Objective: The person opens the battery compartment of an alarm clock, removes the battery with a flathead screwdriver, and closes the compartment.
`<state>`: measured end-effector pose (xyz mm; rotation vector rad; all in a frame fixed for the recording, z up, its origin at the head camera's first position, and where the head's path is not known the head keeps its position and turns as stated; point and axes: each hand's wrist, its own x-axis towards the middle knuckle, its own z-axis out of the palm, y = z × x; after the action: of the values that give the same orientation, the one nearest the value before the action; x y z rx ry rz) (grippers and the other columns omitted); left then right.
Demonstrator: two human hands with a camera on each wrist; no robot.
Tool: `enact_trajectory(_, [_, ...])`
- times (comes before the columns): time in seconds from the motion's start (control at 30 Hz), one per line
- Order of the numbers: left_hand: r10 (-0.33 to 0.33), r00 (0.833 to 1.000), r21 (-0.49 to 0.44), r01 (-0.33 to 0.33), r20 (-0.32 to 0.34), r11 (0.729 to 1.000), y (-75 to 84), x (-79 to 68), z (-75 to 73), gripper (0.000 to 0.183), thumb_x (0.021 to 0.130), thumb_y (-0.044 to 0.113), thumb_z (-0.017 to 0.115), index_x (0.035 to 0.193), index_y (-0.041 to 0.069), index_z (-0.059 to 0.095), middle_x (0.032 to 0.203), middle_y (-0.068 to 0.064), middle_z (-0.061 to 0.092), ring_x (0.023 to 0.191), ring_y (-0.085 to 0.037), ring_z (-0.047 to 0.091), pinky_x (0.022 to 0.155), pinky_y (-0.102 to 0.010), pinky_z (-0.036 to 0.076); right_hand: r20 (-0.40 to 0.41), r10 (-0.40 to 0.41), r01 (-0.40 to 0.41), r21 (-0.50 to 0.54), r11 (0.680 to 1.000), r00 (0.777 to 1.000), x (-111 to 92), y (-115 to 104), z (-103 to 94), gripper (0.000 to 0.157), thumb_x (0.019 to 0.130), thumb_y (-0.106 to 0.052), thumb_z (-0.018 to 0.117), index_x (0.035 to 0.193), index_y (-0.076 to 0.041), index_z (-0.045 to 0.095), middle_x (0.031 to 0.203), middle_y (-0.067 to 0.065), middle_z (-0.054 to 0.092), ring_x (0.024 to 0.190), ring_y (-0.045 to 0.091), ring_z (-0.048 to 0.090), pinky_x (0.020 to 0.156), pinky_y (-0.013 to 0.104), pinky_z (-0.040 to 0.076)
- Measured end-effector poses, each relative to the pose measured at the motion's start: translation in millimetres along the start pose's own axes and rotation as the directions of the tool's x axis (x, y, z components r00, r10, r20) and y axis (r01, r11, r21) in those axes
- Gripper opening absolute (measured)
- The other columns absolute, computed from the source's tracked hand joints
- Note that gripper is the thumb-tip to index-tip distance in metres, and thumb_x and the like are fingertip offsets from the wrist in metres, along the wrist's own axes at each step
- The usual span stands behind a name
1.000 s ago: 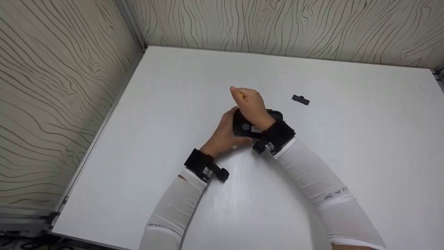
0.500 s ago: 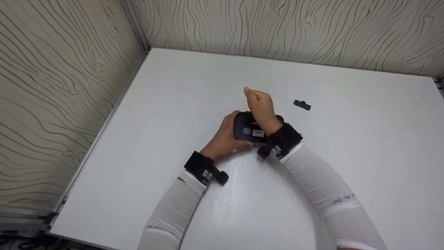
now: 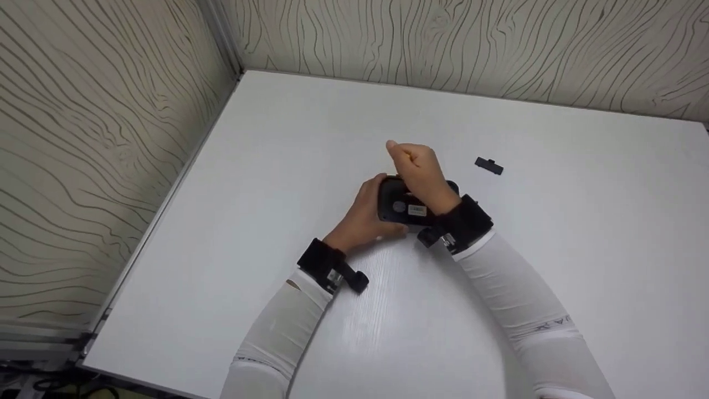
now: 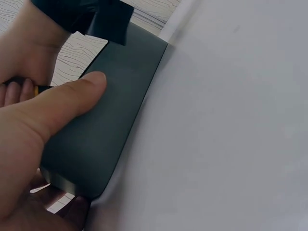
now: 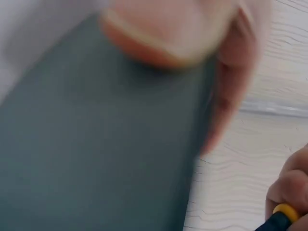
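My left hand [image 3: 363,221] grips the left end of a black device [image 3: 392,191] with rounded corners, thumb on the near side and fingers round the far side. The device's upward face carries a round sticker [image 3: 399,206] and a white label [image 3: 417,210]. Over its right part, my right hand [image 3: 422,173] is curled into a fist round a black-and-yellow screwdriver-like handle [image 5: 278,222]. In the left wrist view a bit of that handle [image 4: 42,89] shows beside the fingers. Its tip is hidden.
A small black cover with a tab [image 3: 489,165] lies on the white table [image 3: 554,221], behind and right of the device. Patterned panels [image 3: 471,44] stand along the table's back and left edges.
Over the last second my right fist has shifted right across the device, so the white label shows more fully. My left hand keeps its grip. The head view has shifted slightly.
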<state>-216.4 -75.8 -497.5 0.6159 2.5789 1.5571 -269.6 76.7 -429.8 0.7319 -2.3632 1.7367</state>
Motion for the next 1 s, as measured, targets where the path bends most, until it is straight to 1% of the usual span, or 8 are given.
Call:
enact_trajectory(0.1, [-0.015,1.0,-0.012,0.015,0.002,1.0,0.6,-1.1,0.9,0.109,0.071,0.024,0.093,0.155,0.007,0.026,0.149,-0.011,0.037,0.137,-0.02,0.035,0.116,-0.035,0.031,-0.059,-0.022,0.028,0.097,0.995,0.998,-2,-1,-7.5,0.054,0.107,-0.016,0.048,0.056,-0.003,0.037,0.049,-0.007,0.035,0.044,0.009,0.03,0.045,0.022,0.023])
enact_trajectory(0.2, [-0.027,1.0,-0.023,0.027,0.003,0.999,1.1,-2.1,1.1,0.11,0.07,0.024,0.094,0.155,0.007,0.026,0.149,-0.01,0.036,0.137,-0.02,0.035,0.116,-0.035,0.031,-0.068,-0.07,0.081,0.184,0.98,0.995,-4,-7,-11.6,0.054,0.107,-0.015,0.045,0.057,0.003,0.035,0.049,-0.008,0.036,0.043,0.007,0.033,0.043,0.02,0.026])
enact_trajectory(0.3, [-0.029,1.0,-0.024,0.029,-0.001,0.999,1.4,-1.9,1.3,0.112,0.069,0.025,0.094,0.155,0.007,0.025,0.15,-0.011,0.037,0.137,-0.021,0.035,0.116,-0.035,0.031,-0.058,-0.133,0.144,0.272,0.952,0.989,-3,-16,-13.6,0.056,0.108,-0.017,0.043,0.057,0.005,0.033,0.049,-0.008,0.036,0.043,0.007,0.034,0.042,0.02,0.027])
enact_trajectory(0.4, [-0.036,0.999,-0.018,0.036,-0.004,0.999,1.7,-1.3,1.6,0.112,0.069,0.025,0.094,0.156,0.006,0.025,0.15,-0.012,0.036,0.137,-0.022,0.035,0.116,-0.035,0.031,-0.068,-0.17,0.183,0.359,0.915,0.983,-1,-21,-16.5,0.059,0.108,-0.021,0.042,0.056,0.004,0.032,0.048,-0.006,0.034,0.041,0.008,0.031,0.041,0.021,0.025])
enact_trajectory(0.53, [-0.048,0.999,-0.014,0.048,0.0,0.999,0.6,-0.4,2.4,0.111,0.071,0.026,0.093,0.156,0.007,0.025,0.15,-0.013,0.036,0.136,-0.022,0.036,0.116,-0.035,0.031,-0.116,-0.178,0.212,0.436,0.875,0.977,-2,-17,-22.7,0.058,0.108,-0.018,0.038,0.055,0.002,0.029,0.047,-0.003,0.03,0.039,0.009,0.025,0.038,0.023,0.018])
enact_trajectory(0.7, [-0.066,0.998,-0.015,0.067,0.014,0.998,-0.7,0.8,2.9,0.111,0.072,0.029,0.092,0.157,0.007,0.024,0.151,-0.013,0.034,0.136,-0.021,0.036,0.116,-0.035,0.031,-0.173,-0.155,0.221,0.486,0.846,0.973,-5,-6,-29.2,0.058,0.108,-0.015,0.037,0.054,0.001,0.025,0.045,-0.002,0.026,0.037,0.008,0.021,0.036,0.023,0.014])
enact_trajectory(0.83, [-0.064,0.998,-0.009,0.064,0.013,0.998,-0.3,1.9,2.6,0.112,0.072,0.028,0.093,0.157,0.007,0.023,0.152,-0.013,0.034,0.137,-0.021,0.036,0.116,-0.035,0.031,-0.179,-0.152,0.222,0.482,0.848,0.972,-5,-2,-30.4,0.059,0.108,-0.016,0.038,0.054,0.002,0.024,0.045,-0.003,0.026,0.037,0.008,0.02,0.036,0.023,0.013])
enact_trajectory(1.0, [-0.072,0.997,-0.018,0.072,0.008,0.997,0.9,1.1,2.6,0.111,0.072,0.027,0.093,0.157,0.008,0.024,0.153,-0.013,0.033,0.138,-0.021,0.036,0.117,-0.035,0.031,-0.159,-0.155,0.211,0.445,0.87,0.975,-6,-1,-29.6,0.058,0.108,-0.016,0.038,0.054,0.003,0.026,0.046,-0.003,0.027,0.038,0.007,0.022,0.037,0.023,0.015])
